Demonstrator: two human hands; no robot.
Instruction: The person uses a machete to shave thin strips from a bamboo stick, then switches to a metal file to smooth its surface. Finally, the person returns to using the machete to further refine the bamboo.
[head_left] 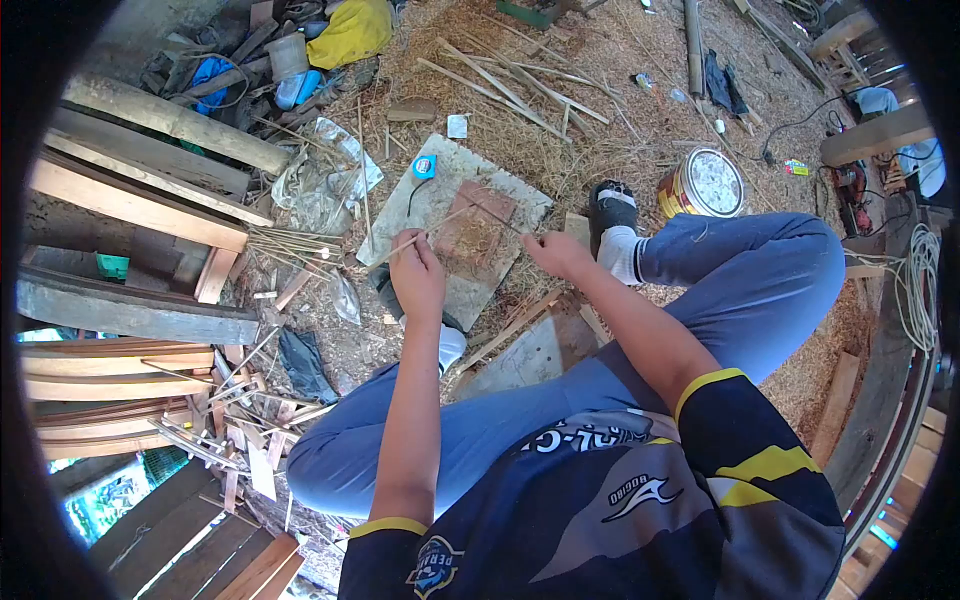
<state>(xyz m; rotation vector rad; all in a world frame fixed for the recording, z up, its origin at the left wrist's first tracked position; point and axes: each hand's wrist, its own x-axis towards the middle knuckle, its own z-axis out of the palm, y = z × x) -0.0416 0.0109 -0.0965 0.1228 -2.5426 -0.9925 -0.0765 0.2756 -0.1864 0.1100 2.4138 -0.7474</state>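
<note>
My left hand (415, 268) is closed around a thin wooden stick (446, 218) that slants up to the right. My right hand (556, 252) is closed on a thin dark rod (498, 220), whose far end comes near the stick's tip. Whether the two tips touch is too small to tell. Below them a reddish-brown square block (484, 222) lies on a grey board (440, 165) on the ground. A blue tape measure (424, 168) sits on the board's upper part.
A paint can (712, 183) stands beside my right knee. Thin sticks (290, 243) and clear plastic (322, 170) lie left of the board. Wood strips (530, 88) are scattered beyond it. Curved planks (140, 205) line the left side, and coiled rope (918, 285) hangs at the right.
</note>
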